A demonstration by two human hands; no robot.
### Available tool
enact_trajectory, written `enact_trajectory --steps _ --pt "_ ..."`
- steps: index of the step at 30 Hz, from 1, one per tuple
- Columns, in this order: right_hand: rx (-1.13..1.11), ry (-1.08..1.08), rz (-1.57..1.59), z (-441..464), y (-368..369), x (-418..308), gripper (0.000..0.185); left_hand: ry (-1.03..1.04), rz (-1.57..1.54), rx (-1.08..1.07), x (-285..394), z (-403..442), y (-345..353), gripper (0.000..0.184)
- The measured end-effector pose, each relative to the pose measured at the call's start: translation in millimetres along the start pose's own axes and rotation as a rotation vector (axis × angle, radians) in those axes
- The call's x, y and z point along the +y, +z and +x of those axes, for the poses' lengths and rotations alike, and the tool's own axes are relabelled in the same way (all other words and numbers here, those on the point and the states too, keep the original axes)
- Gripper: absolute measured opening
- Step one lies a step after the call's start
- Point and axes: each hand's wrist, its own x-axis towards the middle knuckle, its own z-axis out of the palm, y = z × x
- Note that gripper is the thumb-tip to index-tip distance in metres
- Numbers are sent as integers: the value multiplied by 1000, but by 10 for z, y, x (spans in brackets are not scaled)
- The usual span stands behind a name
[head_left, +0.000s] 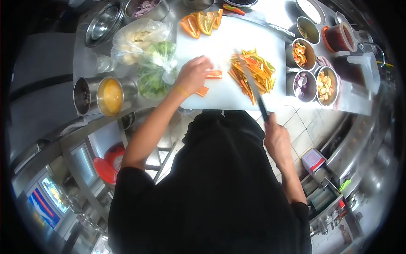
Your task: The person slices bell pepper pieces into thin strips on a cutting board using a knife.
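Observation:
My right hand (277, 140) is closed round the handle of a knife (253, 86), whose blade lies along the left side of a pile of orange and yellow pepper strips (261, 72). On the left part of the white cutting board (220, 46), my left hand (194, 75) is over the board beside two flat orange pepper pieces (214, 75). Its fingers are blurred, and what they hold, if anything, cannot be made out. Several curved orange pepper sections (201, 23) rest at the board's top left.
Left of the board are bagged green leaves (157, 70), another plastic bag (137, 39) and a tin of yellow liquid (110, 96). Metal tins of cut vegetables (304, 86) line the right side, near a red-brown sauce container (339, 37). A second knife (270, 26) lies across the board's top.

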Motion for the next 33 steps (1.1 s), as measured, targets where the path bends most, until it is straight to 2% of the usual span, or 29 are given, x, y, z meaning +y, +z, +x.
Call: enact_trajectory --steps 1,5,13,17,20,25,26,28,31,33 --pt "-62 -38 -19 44 62 -44 24 -83 37 -31 0 -125 -22 17" --pt "-163 -189 -107 178 415 -9 27 -141 42 3 24 -374 22 14" --pt "-197 -175 -185 164 298 -154 30 -56 117 89 -137 -423 135 12" --pt "-197 -144 -215 176 306 -97 33 -85 70 108 -120 -379 149 14" --pt "-179 -155 -165 286 563 -15 30 -50 40 122 -173 -428 172 20" --pt "-83 -170 -11 632 680 -164 29 -118 17 127 -172 -426 209 20" --pt "-94 -157 -14 624 607 -206 30 -107 20 130 -162 -419 221 20" --pt "-127 -126 -50 543 497 -255 30 -220 9 138 -132 -419 243 20" --pt "-195 -133 -140 376 456 -293 29 -214 40 187 -136 -381 287 20" --pt "-187 -160 -155 448 687 -218 29 -205 28 193 -148 -369 282 20"
